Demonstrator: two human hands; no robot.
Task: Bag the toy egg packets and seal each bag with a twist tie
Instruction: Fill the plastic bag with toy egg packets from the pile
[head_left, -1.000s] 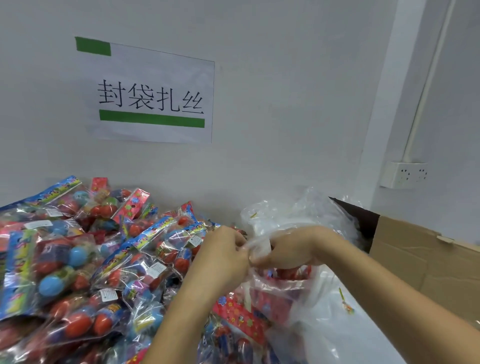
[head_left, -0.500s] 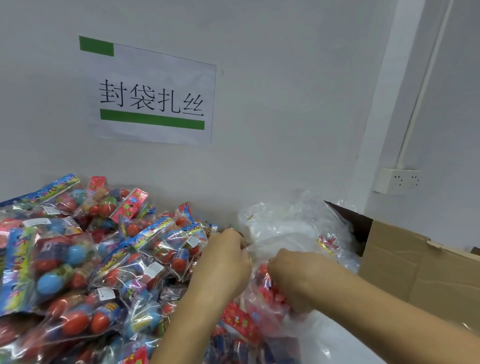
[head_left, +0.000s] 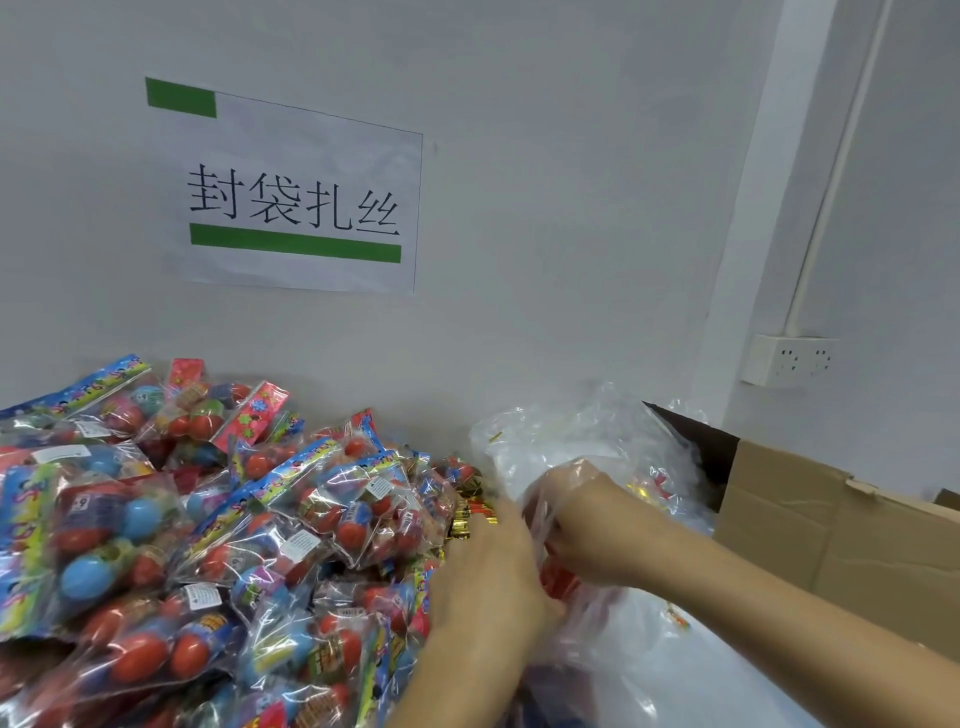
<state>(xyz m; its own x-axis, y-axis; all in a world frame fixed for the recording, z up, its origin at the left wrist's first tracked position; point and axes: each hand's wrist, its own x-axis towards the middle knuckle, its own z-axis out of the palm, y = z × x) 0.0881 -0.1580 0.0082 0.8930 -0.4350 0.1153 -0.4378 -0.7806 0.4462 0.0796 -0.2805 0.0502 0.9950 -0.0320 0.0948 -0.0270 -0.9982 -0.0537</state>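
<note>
Clear bag (head_left: 618, 618) now lower, both hands' (head_left: 488, 571) (head_left: 582, 525) grip pinched on its plastic.

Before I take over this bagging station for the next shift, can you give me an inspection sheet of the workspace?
Surface: almost wholly covered; only a pale strip shows at the lower right.
Job's things: pile of toy egg packets heaped on the left against the wall; clear plastic bag being worked between both hands; gold twist ties by the left hand.
Clutter: heap of spare clear bags behind the hands.
Grippers: left hand and right hand both grip the bag's film.
Cables: white conduit runs down to the wall socket.
Surroundings: printed paper sign on the wall; open cardboard box at right.
</note>
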